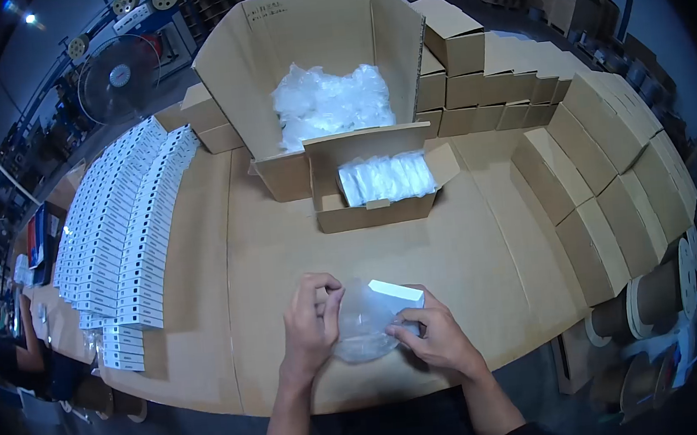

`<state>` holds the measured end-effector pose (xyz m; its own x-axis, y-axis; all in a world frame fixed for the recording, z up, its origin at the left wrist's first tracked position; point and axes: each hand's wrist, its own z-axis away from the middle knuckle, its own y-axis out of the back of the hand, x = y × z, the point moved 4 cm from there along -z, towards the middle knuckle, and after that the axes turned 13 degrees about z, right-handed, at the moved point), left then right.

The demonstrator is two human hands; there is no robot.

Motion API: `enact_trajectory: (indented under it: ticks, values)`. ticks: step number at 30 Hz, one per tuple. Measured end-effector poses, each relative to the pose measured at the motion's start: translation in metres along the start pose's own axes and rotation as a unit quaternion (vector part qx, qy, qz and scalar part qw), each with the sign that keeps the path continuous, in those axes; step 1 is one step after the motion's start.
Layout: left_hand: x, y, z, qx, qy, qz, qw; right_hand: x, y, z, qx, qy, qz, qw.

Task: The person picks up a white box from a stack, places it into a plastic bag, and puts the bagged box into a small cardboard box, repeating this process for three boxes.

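Close to the table's front edge, a clear plastic bag (pixel 362 332) spreads between my two hands. My left hand (pixel 311 316) pinches the bag's left edge between thumb and fingers. In my right hand (pixel 435 332) is a small white box (pixel 397 294), thumb in front and fingers behind, its upper end pointing up and left. The box overlaps the bag's right side in this view. Beyond my hands stands an open carton (pixel 377 217), holding a row of white boxes in clear bags (pixel 386 178).
Behind that carton, a large open cardboard box (pixel 312 34) holds a heap of clear bags (pixel 330 99). Stacked white boxes (pixel 122 237) line the table's left side. Closed brown cartons (pixel 609 161) are stacked along the right and back. A person (pixel 12 350) sits at far left.
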<state>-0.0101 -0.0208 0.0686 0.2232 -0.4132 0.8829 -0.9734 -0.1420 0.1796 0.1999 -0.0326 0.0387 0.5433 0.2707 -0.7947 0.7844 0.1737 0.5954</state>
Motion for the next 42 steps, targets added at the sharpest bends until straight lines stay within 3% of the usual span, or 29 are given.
enact_trajectory:
  ticks: [2, 3, 6, 7, 10, 12, 14, 16, 19, 26, 30, 32, 36, 42]
  values:
    - [-0.014, 0.008, 0.003, 0.086, 0.099, 0.12, 0.984, 0.005, -0.002, 0.003, -0.005, -0.019, -0.007, 1.0]
    - [-0.019, 0.011, 0.007, 0.154, 0.045, 0.225, 0.961, 0.004, -0.001, 0.004, 0.015, -0.026, -0.01, 0.999]
    - [-0.042, 0.011, 0.023, 0.252, 0.046, 0.374, 0.891, 0.002, -0.003, 0.004, 0.06, -0.094, -0.058, 0.992]
    - [-0.042, 0.0, 0.033, 0.199, 0.097, 0.456, 0.862, 0.002, -0.004, 0.003, 0.073, -0.095, -0.052, 0.991]
    - [-0.047, -0.028, 0.056, 0.084, 0.212, 0.36, 0.905, 0.005, -0.013, 0.003, 0.11, -0.085, -0.043, 0.989]
    - [-0.039, -0.027, 0.055, 0.11, 0.316, 0.366, 0.868, 0.009, -0.018, 0.001, 0.133, -0.058, -0.043, 0.988]
    - [-0.037, -0.026, 0.051, 0.114, 0.326, 0.358, 0.867, 0.013, -0.02, 0.0, 0.161, -0.041, -0.045, 0.985]
    - [-0.042, -0.019, 0.047, 0.098, 0.244, 0.335, 0.905, 0.014, -0.018, 0.002, 0.16, -0.041, -0.04, 0.985]
    - [-0.032, -0.012, 0.039, 0.027, 0.221, 0.25, 0.942, 0.012, -0.019, 0.004, 0.124, -0.052, -0.029, 0.99]
    - [-0.033, -0.012, 0.043, 0.014, 0.261, 0.228, 0.938, 0.021, -0.019, 0.013, 0.067, -0.051, -0.062, 0.994]
    - [-0.025, -0.008, 0.049, 0.007, 0.228, 0.185, 0.956, 0.021, 0.036, -0.004, 0.103, -0.053, -0.077, 0.99]
    - [-0.023, -0.008, 0.049, -0.014, 0.211, 0.17, 0.962, 0.017, 0.052, -0.017, 0.193, 0.021, -0.117, 0.974]
    - [-0.024, -0.013, 0.056, -0.056, 0.192, 0.154, 0.968, -0.009, 0.074, -0.049, 0.202, 0.188, -0.142, 0.951]
    - [-0.014, -0.012, 0.051, -0.062, 0.165, 0.151, 0.973, -0.033, 0.068, -0.07, 0.065, 0.243, -0.146, 0.957]
